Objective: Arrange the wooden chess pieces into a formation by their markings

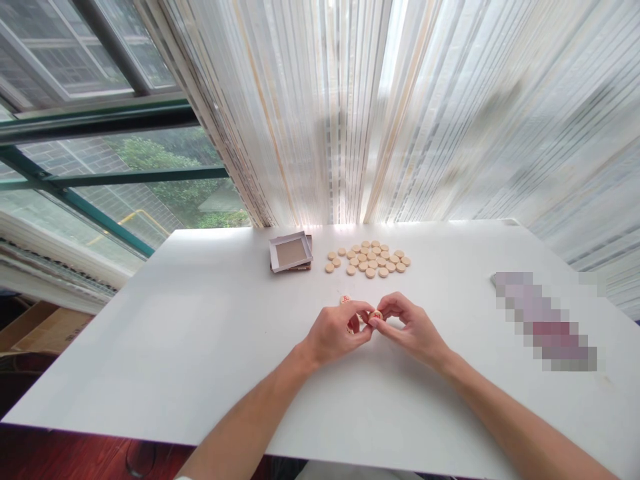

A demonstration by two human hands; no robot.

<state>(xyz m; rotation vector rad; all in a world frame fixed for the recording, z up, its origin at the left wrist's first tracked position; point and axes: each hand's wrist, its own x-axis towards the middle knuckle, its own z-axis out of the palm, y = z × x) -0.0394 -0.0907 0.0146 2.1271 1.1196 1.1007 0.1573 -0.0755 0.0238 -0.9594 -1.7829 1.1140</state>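
Observation:
A round wooden xiangqi piece (377, 315) with a red character on its face is held above the white table (210, 347). My right hand (413, 327) pinches it between thumb and fingers. From the other side, the thumb and fingertips of my left hand (336, 335) are closed in against the same piece. Just behind my left hand lies another piece (345, 300) with a red marking, partly covered by the fingers. More pale pieces show in the gap under my left fingers, mostly hidden.
Farther back, several blank-topped wooden pieces (370, 257) lie in a loose cluster. Left of them, a shallow open box (291, 253) rests on a darker part. A blurred-out object (547, 323) is on the table's right side. Striped curtains (350, 120) hang behind the far edge.

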